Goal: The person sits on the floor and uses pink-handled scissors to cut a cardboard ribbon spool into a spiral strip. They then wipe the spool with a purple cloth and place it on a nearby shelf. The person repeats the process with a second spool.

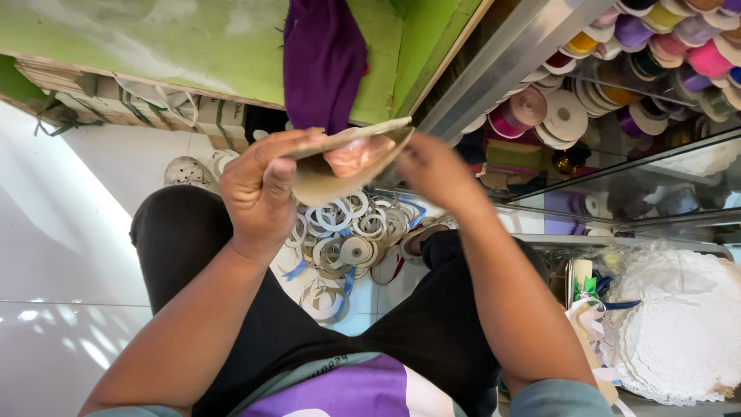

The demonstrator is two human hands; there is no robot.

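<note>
Both hands hold a flat, tan cardboard disc [340,166] at chest height over the lap. The left hand [262,189] grips its left edge; the right hand [436,174] pinches the right. Empty ribbon spools [347,239] lie on the floor below.
</note>
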